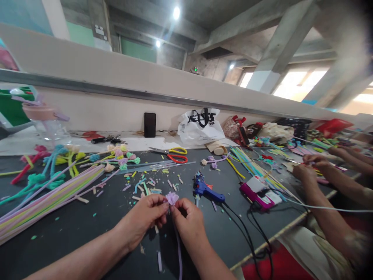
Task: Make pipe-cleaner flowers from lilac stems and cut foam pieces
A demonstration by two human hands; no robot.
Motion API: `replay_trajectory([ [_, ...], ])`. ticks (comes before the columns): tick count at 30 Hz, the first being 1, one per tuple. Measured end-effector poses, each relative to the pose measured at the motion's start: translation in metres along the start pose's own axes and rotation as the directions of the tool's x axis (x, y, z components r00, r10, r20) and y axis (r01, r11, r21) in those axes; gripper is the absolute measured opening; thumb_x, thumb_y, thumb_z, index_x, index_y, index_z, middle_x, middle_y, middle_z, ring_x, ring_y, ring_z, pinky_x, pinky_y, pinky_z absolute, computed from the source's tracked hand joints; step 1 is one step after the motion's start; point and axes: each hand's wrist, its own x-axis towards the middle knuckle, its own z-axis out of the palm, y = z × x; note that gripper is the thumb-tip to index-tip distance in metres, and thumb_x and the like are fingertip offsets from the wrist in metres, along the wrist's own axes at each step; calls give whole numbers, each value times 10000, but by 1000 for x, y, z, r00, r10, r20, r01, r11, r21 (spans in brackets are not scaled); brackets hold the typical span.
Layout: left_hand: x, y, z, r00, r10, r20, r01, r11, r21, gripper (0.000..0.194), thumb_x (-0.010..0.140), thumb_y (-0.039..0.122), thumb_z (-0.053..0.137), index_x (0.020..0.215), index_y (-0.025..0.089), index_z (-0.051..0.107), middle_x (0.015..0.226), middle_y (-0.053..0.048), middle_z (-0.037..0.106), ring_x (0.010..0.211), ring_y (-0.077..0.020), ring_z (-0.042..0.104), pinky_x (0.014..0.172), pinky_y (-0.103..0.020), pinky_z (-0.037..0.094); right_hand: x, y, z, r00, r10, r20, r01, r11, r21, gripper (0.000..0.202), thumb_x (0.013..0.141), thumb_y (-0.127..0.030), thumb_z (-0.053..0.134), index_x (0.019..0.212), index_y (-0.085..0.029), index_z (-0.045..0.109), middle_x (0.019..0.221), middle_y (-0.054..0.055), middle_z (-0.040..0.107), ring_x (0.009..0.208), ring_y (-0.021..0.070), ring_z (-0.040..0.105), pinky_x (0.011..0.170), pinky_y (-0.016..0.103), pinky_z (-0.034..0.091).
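Observation:
Between my two hands is a small lilac flower (171, 198) on a long lilac stem (178, 249) that hangs down toward the table's near side. The thumb and fingers of my left hand (151, 212) pinch the flower from its left side. My right hand (186, 219) pinches just under the bloom, where the stem begins. A blue glue gun (208, 189) lies to the right of my hands. Beyond them are scattered short pastel offcuts (148, 186) and scissors (176, 154) with red and yellow handles.
At left lie a bundle of pastel strips (64, 192) and finished coloured flowers (119, 153). A magenta glue gun (256, 196) trails its cord on the right. Farther back stand a black phone (149, 125) and a white bag (201, 126). A co-worker's hands (310, 165) work at right.

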Motion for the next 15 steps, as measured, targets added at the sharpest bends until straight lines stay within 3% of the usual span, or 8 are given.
replay_trajectory([
  [4, 0, 0, 0, 1000, -5, -24, 5, 1000, 12, 259, 723, 390, 602, 738, 136, 560, 520, 40, 501, 461, -72, 435, 494, -192, 330, -2, 2, 1, 998, -57, -2, 57, 998, 1, 128, 688, -241, 570, 580, -175, 556, 574, -16, 522, 580, 135, 464, 561, 228, 336],
  [9, -1, 6, 5, 998, 42, -55, -41, 999, 25, 240, 708, 348, 622, 813, 138, 571, 541, 44, 515, 476, -74, 450, 502, -195, 337, 0, 5, -1, 990, 81, 119, -113, 950, 293, 205, 715, -351, 598, 661, -154, 589, 554, -35, 500, 538, 115, 430, 520, 215, 332],
  [11, -1, 8, 6, 995, 60, -81, -57, 998, 42, 225, 697, 346, 627, 772, 142, 568, 524, 49, 504, 465, -73, 443, 498, -196, 337, 0, 4, -1, 977, 106, 185, -181, 872, 454, 226, 718, -376, 618, 717, -150, 606, 584, -33, 528, 556, 111, 449, 544, 211, 350],
  [15, -2, 11, 6, 988, 88, -124, -75, 992, 104, 187, 680, 321, 620, 706, 150, 552, 493, 56, 493, 449, -78, 445, 491, -202, 336, -1, 0, 0, 948, 110, 298, -300, 620, 725, 232, 726, -384, 646, 734, -157, 602, 622, -24, 554, 573, 102, 470, 578, 207, 368],
])
